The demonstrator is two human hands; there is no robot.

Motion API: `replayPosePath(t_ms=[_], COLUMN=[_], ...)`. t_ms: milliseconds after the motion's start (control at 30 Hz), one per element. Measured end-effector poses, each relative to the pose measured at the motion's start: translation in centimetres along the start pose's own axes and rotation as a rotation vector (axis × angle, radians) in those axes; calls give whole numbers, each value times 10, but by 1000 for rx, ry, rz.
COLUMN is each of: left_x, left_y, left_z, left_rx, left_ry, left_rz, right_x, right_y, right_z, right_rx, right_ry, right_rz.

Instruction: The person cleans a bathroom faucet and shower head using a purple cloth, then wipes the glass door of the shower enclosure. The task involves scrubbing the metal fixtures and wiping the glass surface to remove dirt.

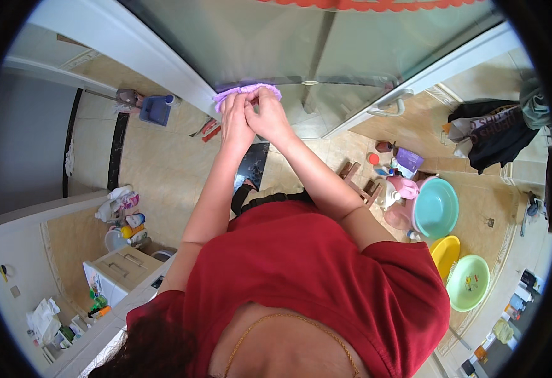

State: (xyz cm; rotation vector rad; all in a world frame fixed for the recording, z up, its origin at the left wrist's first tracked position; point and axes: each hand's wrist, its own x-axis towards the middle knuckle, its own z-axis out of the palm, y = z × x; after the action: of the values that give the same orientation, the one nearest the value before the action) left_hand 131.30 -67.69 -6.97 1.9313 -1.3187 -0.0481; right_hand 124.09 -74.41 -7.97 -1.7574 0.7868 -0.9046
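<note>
A purple cloth (245, 92) is pressed flat against the glass door (269, 44) in front of me. My left hand (234, 123) and my right hand (267, 115) sit side by side on the cloth, both holding it to the pane, with the fingers bunched over its lower edge. Both arms reach straight forward from my red shirt. The door's white frame (162, 69) runs just left of the cloth. A metal handle (389, 104) sticks out to the right of my hands.
A teal basin (436, 208), a yellow one (445, 254) and a green one (468, 282) stand on the tiled floor at right, with bottles and a wooden stool (359, 179). Bottles (124, 211) and a white cabinet (121, 271) are at left. Dark clothes (496, 132) hang at right.
</note>
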Motion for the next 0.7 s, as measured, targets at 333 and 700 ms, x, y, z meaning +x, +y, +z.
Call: replayPosePath(t_ms=[333,700], left_x=[-2,12], left_y=[-10,87], left_z=[-8,107], left_rx=[13,-166], left_ry=[-60,-58], left_rz=[-11,165], right_x=[-11,-5], right_y=[-2,47], right_z=[13,-136], right_rx=[-3,-153], right_ry=[51,166], right_rz=[-6,74])
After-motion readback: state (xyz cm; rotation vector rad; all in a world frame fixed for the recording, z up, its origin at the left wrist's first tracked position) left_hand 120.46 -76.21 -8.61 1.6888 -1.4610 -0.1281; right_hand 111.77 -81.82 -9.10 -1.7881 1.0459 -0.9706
